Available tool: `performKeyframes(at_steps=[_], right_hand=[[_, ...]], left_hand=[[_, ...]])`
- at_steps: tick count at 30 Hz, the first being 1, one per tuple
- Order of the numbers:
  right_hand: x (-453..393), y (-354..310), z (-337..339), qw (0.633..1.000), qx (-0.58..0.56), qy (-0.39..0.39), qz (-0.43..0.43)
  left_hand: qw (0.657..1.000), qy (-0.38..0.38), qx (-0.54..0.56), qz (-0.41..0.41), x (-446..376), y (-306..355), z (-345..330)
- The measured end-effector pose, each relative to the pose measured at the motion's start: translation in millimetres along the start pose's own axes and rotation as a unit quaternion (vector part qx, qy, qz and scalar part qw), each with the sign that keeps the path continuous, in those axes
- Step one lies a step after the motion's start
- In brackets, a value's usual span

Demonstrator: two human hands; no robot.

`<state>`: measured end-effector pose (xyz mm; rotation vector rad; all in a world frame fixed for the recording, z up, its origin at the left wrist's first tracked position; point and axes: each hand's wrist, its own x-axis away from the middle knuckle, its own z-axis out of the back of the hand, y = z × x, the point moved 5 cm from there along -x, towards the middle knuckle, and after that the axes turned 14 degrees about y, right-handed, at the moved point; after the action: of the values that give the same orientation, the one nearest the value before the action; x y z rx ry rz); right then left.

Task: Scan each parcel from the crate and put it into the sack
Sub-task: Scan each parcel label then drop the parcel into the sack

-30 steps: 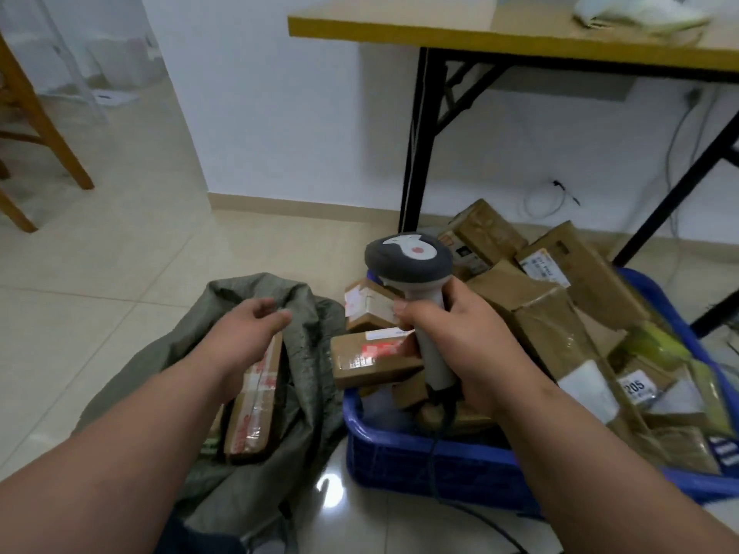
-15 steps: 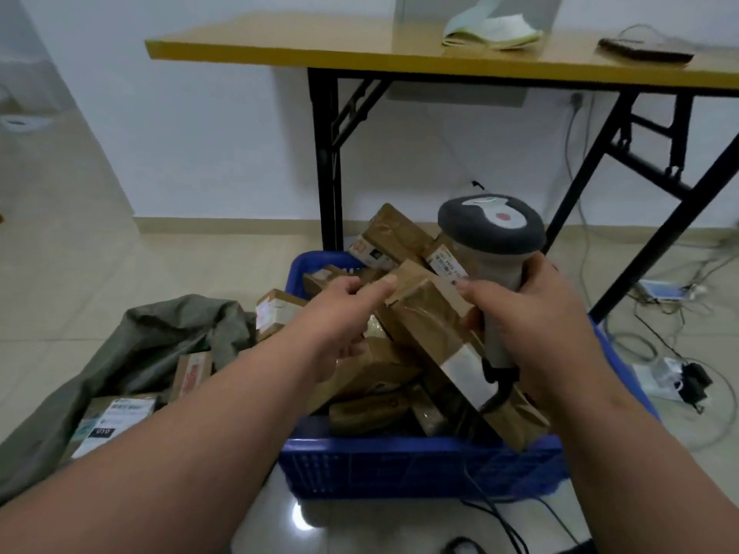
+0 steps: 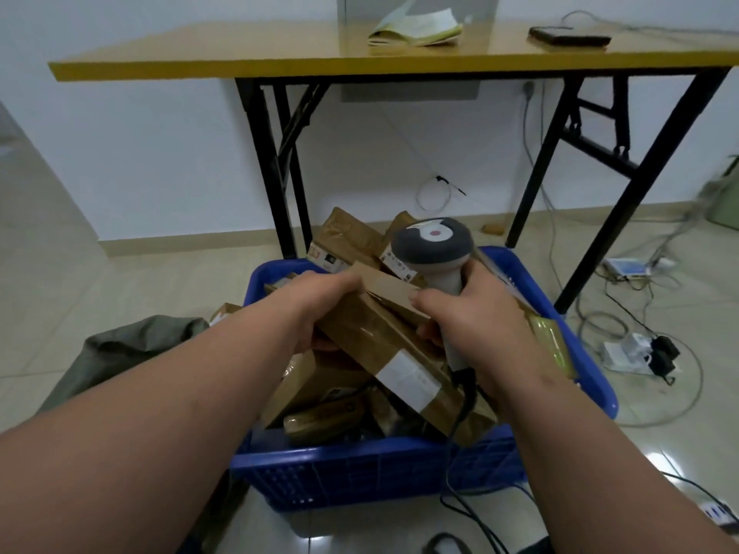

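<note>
At frame centre, the left hand (image 3: 320,301) grips a long brown parcel (image 3: 384,345) over the blue crate (image 3: 360,473). The right hand (image 3: 476,317) holds the scanner (image 3: 434,249).

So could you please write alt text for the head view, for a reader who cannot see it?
A person's left hand grips a long brown parcel lying on the pile in a blue crate, while the right hand holds a grey scanner. A green sack lies left of the crate, a yellow table stands behind.

The labels on the parcels (image 3: 394,349) are too blurred to read.
</note>
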<state>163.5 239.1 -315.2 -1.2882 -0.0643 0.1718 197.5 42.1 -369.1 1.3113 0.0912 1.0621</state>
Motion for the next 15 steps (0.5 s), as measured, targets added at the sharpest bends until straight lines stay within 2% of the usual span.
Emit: performKeyframes(at_steps=[7, 13, 15], right_hand=[[-0.3, -6.0, 6.3, 0.998, -0.051, 0.021, 0.001], [10.1, -5.7, -8.8, 0.999, -0.044, -0.003, -0.010], [11.8, -3.4, -15.3, 0.999, -0.032, -0.014, -0.015]], left_hand=[[0.996, 0.002, 0.027, -0.088, 26.9, -8.0, 71.5], [0.988, 0.030, 0.094, -0.122, 39.0, -10.5, 131.3], [0.983, 0.050, 0.141, -0.108, 38.6, -12.4, 142.2]])
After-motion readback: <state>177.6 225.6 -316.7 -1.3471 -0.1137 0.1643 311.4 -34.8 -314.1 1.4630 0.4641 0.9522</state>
